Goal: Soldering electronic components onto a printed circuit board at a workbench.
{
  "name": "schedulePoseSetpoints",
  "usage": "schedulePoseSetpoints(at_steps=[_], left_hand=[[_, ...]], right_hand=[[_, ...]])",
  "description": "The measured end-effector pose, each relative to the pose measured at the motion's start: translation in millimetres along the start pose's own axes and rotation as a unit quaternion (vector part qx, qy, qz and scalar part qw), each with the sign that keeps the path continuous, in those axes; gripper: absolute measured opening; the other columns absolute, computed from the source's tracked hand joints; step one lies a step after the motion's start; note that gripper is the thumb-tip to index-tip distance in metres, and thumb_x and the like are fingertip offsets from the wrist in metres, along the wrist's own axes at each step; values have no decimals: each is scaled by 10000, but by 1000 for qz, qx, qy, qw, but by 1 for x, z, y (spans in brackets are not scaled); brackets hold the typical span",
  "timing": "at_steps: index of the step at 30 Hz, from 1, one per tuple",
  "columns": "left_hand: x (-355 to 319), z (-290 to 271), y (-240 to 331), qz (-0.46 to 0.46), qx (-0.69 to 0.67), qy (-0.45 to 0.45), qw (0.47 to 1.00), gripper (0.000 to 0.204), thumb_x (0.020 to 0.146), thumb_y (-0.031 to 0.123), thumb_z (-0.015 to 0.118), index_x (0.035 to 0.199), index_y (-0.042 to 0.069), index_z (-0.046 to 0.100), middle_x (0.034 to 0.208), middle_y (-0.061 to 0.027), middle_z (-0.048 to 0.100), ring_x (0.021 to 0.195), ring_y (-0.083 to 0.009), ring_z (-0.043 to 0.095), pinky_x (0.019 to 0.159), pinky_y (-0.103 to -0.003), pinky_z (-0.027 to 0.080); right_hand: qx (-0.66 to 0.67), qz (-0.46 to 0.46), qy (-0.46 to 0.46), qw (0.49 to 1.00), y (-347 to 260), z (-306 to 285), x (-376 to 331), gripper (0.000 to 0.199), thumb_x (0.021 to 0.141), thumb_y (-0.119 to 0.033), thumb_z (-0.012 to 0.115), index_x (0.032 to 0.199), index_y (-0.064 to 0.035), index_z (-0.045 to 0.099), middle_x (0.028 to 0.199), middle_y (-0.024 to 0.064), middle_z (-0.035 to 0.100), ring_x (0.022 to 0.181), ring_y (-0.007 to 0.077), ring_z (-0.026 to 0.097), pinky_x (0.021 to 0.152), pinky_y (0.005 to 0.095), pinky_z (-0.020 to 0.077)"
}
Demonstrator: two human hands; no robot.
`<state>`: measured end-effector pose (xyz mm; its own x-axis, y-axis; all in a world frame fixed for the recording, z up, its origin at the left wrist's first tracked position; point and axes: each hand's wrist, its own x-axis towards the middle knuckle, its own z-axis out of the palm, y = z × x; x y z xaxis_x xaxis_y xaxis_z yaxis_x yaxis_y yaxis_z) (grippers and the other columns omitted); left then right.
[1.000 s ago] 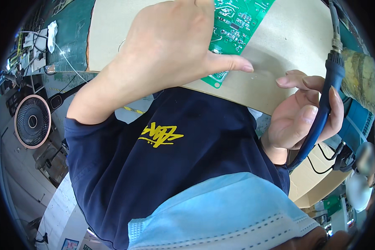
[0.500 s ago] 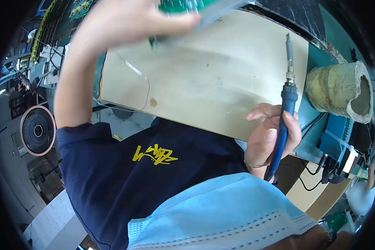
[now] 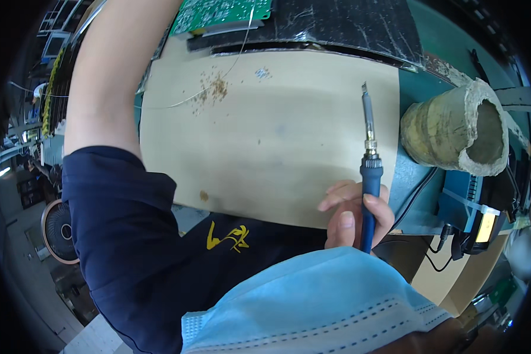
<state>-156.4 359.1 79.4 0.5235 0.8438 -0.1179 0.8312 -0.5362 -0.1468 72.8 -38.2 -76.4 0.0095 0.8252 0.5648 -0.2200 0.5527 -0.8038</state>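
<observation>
My right hand is wrapped round the blue handle of a soldering iron, whose metal tip points away from me above the board-covered bench. My left forearm reaches past the far left edge of the picture, and the hand itself is out of sight. Close to that forearm, a green circuit board is partly cut off by the top edge, beside a black slab. A thin wire curves down from the circuit board's front and across the beige work board.
Brown crumbs lie scattered on the work board. At the right stands a rough, hollow cylinder, with a blue box-shaped device and black cables nearer me. A round fan is off to the left.
My left hand, which held the green board over the work board, has moved away beyond the top edge. The green board now shows at the far side. My right hand keeps the iron.
</observation>
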Motion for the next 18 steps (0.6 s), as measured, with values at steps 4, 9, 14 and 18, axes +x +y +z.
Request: schedulePoseSetpoints(at_steps=[4,9,14,18], left_hand=[[69,17,4,-32,-10,-7,999,628,767,495,754,1025,-77,737,1028,-244,739,972,-359,709,859,-432,552],[120,44,-20,-47,-80,70,993,615,802,397,770,1231,-37,686,1171,-239,713,1077,-353,687,908,-437,550],[143,70,-40,-42,25,103,993,474,889,245,697,1355,177,647,1130,-227,714,1114,-381,670,966,-461,538],[139,68,-33,-93,86,192,973,473,915,185,660,1383,241,624,1119,-215,715,1125,-385,668,981,-464,532]], right_hand=[[30,47,19,998,-3,0,-2,421,980,7,527,1380,-57,412,1131,193,479,811,249,645,729,406,554],[40,82,25,996,-3,-5,-1,431,974,39,509,1383,-58,415,1165,192,476,851,249,625,704,366,570],[45,99,25,994,-4,-6,1,445,961,64,494,1382,-56,418,1165,188,472,857,242,631,697,359,570],[37,102,24,994,-4,-7,2,442,956,68,493,1374,-55,419,1156,187,476,844,238,632,697,359,564]])
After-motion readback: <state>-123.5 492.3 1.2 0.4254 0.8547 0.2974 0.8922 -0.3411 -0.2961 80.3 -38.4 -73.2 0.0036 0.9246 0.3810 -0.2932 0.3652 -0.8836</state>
